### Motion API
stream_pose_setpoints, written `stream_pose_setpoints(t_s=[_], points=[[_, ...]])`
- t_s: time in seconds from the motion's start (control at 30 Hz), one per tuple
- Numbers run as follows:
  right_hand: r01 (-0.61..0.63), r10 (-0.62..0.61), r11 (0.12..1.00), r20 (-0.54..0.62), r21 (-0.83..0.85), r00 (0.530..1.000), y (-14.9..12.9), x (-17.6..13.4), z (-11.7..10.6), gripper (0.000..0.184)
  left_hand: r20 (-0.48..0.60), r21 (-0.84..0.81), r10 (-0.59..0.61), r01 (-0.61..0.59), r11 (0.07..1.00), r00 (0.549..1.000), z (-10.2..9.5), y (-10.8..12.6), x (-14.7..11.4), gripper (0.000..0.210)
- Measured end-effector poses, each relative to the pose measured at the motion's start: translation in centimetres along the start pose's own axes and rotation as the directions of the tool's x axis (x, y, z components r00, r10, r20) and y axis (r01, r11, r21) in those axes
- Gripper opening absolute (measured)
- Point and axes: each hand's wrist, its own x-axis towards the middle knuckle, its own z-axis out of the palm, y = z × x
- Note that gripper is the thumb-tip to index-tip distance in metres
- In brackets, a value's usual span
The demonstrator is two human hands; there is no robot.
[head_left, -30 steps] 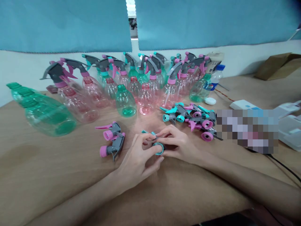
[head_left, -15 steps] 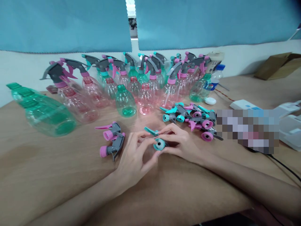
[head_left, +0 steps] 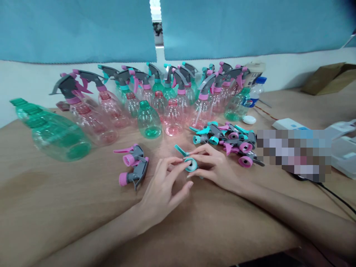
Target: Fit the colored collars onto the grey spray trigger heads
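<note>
A grey and turquoise trigger spray head (head_left: 194,167) is pinched in my right hand (head_left: 215,167), its open collar facing me and its turquoise trigger pointing up to the left. My left hand (head_left: 164,183) is beside it, index fingertip at the collar's rim, with the thumb spread away below. The right fingers and thumb grip the body from the right and partly cover it. To the left of my left hand lie two grey and pink spray heads (head_left: 134,174). Beyond my right hand is a pile of pink and turquoise spray heads (head_left: 222,138).
Pink and green spray bottles (head_left: 181,105) stand in rows at the back, several without heads. Green bottles (head_left: 59,137) are grouped at the left. A white oval object (head_left: 249,119), a power strip (head_left: 289,124), a clear plastic box (head_left: 345,154) and a cardboard box (head_left: 328,78) are rightward.
My left thumb has come away from the collar and dropped lower. The spray head has shifted slightly up and right, with my right hand still gripping it.
</note>
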Motion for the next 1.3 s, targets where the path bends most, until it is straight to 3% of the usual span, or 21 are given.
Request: stream_pose_setpoints(t_s=[0.2, 0.53, 0.73, 1.07, 1.3], points=[[0.047, -0.047, 0.998, -0.003, -0.044, 0.999, 0.2, -0.3, 0.3, 0.028, -0.055, 0.044, -0.006, 0.008, 0.999, 0.998, -0.1, 0.2, -0.1, 0.027], [0.117, -0.117, 0.99, 0.0, -0.083, 0.993, 0.5, -0.3, 0.3, 0.028, 0.029, -0.037, 0.009, -0.008, 0.999, 1.0, 0.1, 0.2, -0.1, 0.035], [0.014, -0.013, 1.0, 0.036, -0.028, 0.999, -0.1, -0.1, 0.0, 0.025, 0.066, -0.094, 0.047, -0.041, 0.995, 0.997, -0.2, 0.0, -0.1, 0.038], [-0.062, 0.062, 0.998, 0.013, -0.022, 0.998, -0.2, -0.1, 0.0, 0.026, -0.111, -0.182, -0.144, 0.122, 0.976, 0.983, 0.1, -0.2, -0.3, 0.024], [0.035, -0.036, 0.994, -0.008, -0.107, 0.999, 0.0, -0.1, 0.7, 0.023, -0.208, -0.156, -0.005, -0.028, 0.987, 0.978, -0.2, -0.2, -1.2, 0.01]])
